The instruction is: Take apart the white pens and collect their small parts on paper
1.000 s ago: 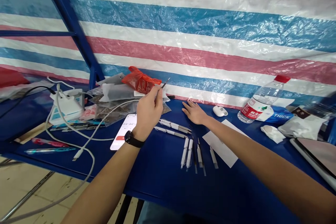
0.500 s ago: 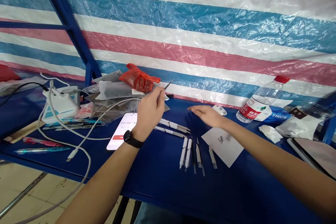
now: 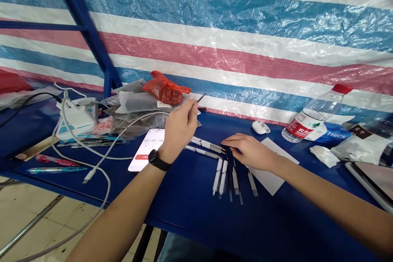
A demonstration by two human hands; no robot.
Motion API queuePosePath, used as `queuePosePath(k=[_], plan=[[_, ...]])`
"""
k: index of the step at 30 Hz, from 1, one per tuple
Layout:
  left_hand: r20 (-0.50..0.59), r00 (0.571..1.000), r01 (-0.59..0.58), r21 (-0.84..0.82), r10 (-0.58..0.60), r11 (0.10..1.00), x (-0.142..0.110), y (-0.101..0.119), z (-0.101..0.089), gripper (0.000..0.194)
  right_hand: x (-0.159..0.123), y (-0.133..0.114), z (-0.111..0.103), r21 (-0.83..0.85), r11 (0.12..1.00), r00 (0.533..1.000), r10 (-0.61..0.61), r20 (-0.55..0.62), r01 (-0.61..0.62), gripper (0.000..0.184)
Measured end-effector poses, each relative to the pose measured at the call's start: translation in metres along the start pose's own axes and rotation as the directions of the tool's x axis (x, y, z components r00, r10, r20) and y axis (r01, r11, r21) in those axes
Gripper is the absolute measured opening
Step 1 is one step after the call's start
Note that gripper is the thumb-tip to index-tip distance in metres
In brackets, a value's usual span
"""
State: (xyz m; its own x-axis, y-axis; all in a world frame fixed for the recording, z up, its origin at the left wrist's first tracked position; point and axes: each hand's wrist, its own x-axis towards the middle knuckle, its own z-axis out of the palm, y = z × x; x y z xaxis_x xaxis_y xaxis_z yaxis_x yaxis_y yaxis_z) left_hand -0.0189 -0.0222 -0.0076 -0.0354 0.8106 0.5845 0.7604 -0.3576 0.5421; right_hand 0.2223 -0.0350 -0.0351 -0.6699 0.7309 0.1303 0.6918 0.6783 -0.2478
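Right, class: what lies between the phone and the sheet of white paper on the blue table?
In the head view, white pens lie there on the blue tabletop, with the right hand beside them.

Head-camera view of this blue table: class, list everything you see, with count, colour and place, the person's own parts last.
tarpaulin: one, red-white-blue striped, behind the table
table: one, blue, under everything
frame: one, blue, back left
plastic bag: one, red, back centre
charger: one, white, left
phone: one, white, centre left
pen parts: several, white and grey, centre
paper sheet: one, white, centre right
oval object: one, white, back right
water bottle: one, clear with red cap, right
flat device: one, grey, far right
left hand: one, pinching a slim dark-tipped stick, black watch on wrist
right hand: one, fingers over the pen parts
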Motion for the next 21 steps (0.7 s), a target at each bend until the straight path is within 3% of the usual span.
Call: queuePosePath(k=[3,10,15,17,20,21], plan=[[0.007,0.999,-0.048,-0.034,0.048,0.998,-0.002,0.001,0.002,0.031,-0.004,-0.006,-0.003,-0.036,0.999,1.000,0.012,-0.008,-0.012,0.035],[0.080,0.995,-0.067,0.016,0.066,0.998,-0.009,0.009,0.008,0.031,0.007,-0.014,-0.006,0.042,0.980,0.980,0.194,0.041,-0.196,0.021],[0.088,0.990,-0.106,-0.016,0.106,0.994,-0.012,0.012,0.009,0.033,0.007,0.000,-0.033,0.122,0.944,0.951,0.301,0.065,-0.307,0.019],[0.097,0.985,-0.140,-0.050,0.144,0.989,-0.014,0.013,0.011,0.033,-0.005,0.009,-0.052,0.144,0.916,0.927,0.369,0.064,-0.374,0.013],[0.113,0.976,-0.178,-0.089,0.188,0.980,-0.018,0.016,0.014,0.031,-0.034,0.021,-0.074,0.187,0.796,0.817,0.566,0.108,-0.576,0.007],[0.124,0.972,-0.188,-0.098,0.199,0.977,-0.020,0.018,0.015,0.030,-0.045,0.024,-0.077,0.184,0.780,0.801,0.588,0.110,-0.598,0.008]])
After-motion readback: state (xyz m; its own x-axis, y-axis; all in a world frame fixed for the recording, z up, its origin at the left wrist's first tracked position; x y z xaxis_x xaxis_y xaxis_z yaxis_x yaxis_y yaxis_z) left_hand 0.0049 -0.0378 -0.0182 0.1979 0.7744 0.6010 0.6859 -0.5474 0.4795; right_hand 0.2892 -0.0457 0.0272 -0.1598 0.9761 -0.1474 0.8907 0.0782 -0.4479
